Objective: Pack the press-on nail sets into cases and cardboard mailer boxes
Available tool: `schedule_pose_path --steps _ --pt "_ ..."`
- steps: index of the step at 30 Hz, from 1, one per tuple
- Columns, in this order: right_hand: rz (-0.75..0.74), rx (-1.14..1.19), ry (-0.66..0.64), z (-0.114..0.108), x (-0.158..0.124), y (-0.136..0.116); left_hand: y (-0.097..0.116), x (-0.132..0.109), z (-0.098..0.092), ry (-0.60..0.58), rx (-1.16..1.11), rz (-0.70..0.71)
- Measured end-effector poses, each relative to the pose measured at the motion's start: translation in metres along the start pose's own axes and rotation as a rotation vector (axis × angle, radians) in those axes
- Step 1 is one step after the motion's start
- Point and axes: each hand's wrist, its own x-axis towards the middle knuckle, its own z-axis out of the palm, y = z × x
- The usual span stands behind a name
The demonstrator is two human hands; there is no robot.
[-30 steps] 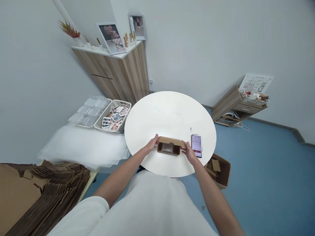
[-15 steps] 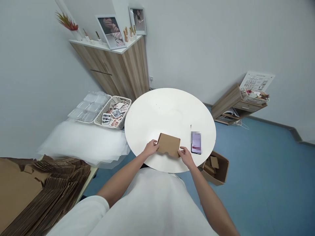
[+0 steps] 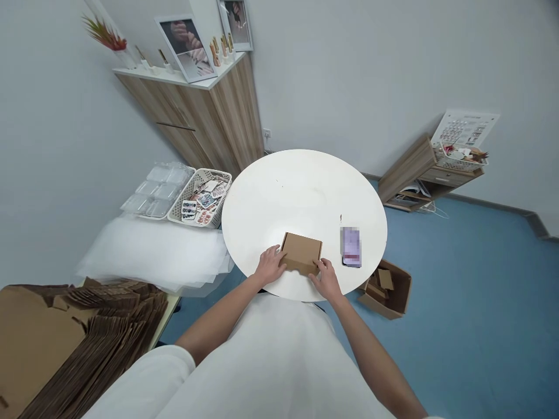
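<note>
A small brown cardboard box (image 3: 302, 249) rests near the front edge of the round white table (image 3: 301, 180), its lid lying over the top. At the box's left side, my left hand (image 3: 269, 265) grips the front corner, thumb on the near face. My right hand (image 3: 326, 279) grips the front right corner, with fingers along the side and the thumb at the front. Whatever is inside the box is hidden. To the right of the box lies a phone (image 3: 351, 247) with a blurred screen.
Left of the table are a white basket (image 3: 174, 216) of printed cards, clear plastic packs (image 3: 152, 191), translucent sheets (image 3: 152, 250) and stacked flat cardboard (image 3: 117, 337). An open carton (image 3: 399, 291) holding small boxes stands on the floor at right. A wooden cabinet (image 3: 196, 128) stands behind.
Both hands have shifted on the box, the right thumb now lower at its front. The front of the box looks pressed down further. The view has tilted slightly.
</note>
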Motion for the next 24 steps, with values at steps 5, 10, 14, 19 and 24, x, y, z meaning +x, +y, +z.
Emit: schedule_pose_path --steps 5,10,14,19,24 --pt "0.016 0.010 -0.021 0.0021 0.0007 0.0004 -0.0016 -0.0018 0.0017 -0.019 -0.057 -0.008" --pt "0.012 -0.010 -0.009 -0.0019 -0.0027 0.0007 -0.0052 -0.0026 0.0001 -0.024 -0.126 -0.026" --pt "-0.008 -0.067 -0.029 -0.0041 -0.0054 0.0008 -0.0095 -0.0044 -0.0002 -0.040 -0.096 -0.004" --pt "-0.017 -0.089 -0.077 -0.0047 -0.0030 -0.0008 -0.0099 -0.0050 0.0000 -0.056 -0.055 0.012" --pt "-0.016 -0.066 -0.077 -0.0037 -0.0034 0.0018 -0.0080 -0.0040 -0.0028 -0.051 -0.132 -0.028"
